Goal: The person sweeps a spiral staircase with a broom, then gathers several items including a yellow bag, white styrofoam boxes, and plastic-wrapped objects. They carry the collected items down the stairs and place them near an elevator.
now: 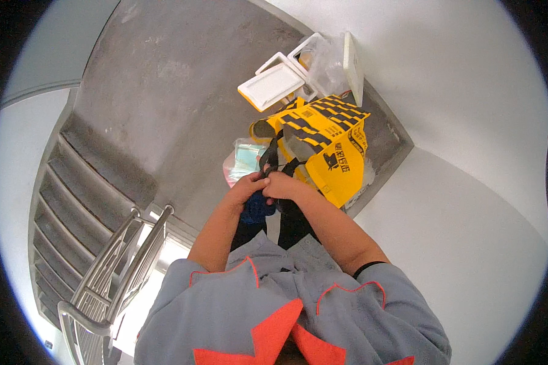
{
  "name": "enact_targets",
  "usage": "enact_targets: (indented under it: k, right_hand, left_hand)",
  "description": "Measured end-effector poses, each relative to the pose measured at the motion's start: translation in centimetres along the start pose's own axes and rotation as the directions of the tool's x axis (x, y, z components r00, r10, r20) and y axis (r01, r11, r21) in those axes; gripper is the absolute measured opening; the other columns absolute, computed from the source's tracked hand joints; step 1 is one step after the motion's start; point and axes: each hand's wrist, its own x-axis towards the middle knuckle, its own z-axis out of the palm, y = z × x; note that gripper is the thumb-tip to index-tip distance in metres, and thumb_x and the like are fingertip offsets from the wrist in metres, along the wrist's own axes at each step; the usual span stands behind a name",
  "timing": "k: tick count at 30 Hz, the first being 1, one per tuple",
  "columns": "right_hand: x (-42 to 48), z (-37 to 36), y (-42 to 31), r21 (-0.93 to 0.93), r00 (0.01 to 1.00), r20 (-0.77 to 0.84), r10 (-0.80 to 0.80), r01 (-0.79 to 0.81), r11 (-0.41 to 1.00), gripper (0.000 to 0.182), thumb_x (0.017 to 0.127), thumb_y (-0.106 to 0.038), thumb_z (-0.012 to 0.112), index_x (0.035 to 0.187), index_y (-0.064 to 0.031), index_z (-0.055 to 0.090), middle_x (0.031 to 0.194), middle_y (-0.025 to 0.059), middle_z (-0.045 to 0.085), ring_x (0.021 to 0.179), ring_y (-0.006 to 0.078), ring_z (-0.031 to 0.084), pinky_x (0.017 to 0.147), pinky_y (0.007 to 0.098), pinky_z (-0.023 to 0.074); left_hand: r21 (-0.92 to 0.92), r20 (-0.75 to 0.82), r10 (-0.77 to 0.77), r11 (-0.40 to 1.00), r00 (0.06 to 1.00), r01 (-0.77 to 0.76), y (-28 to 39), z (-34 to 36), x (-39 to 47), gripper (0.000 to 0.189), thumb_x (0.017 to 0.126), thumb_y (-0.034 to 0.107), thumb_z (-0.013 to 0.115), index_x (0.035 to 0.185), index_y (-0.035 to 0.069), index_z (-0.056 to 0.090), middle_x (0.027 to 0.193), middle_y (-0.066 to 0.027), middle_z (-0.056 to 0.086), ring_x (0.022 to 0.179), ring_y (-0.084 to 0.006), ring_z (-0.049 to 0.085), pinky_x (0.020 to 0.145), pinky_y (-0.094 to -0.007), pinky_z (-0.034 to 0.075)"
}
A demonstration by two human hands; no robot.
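Observation:
Both hands meet in front of my body. My left hand and my right hand are closed around black straps, and some of the grip is hidden by the fingers. The straps run up to a yellow-and-black checkered carrier bag, which bears printed writing and stands tilted with its mouth partly open. Just beyond my left hand is a clear plastic bag with a pale teal item inside. Something dark blue shows below the hands; what it is cannot be made out.
White foam boxes and a foam lid lie past the bag. Clear plastic film and an upright foam panel stand by the white wall. At left, concrete stairs descend beside a metal railing.

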Motion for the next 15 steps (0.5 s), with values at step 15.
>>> enact_targets:
  k: [15]
  right_hand:
    - [-6.7, -0.2, 5.4, -0.816, 0.828, -0.224, -0.514, 0.13, 0.564, 0.05, 0.077, -0.01, 0.054, 0.126, -0.0079, 0.043, 0.118, 0.0159, 0.047, 0.099, 0.0379, 0.052, 0.079, 0.0456, 0.0457]
  left_hand:
    - [-0.099, -0.351, 0.179, 0.969, 0.919, -0.226, -5.5, -0.7, 2.1, 0.022, 0.075, 0.003, 0.054, 0.096, 0.0, 0.058, 0.086, -0.0078, 0.065, 0.075, -0.0145, 0.06, 0.069, -0.0239, 0.048]
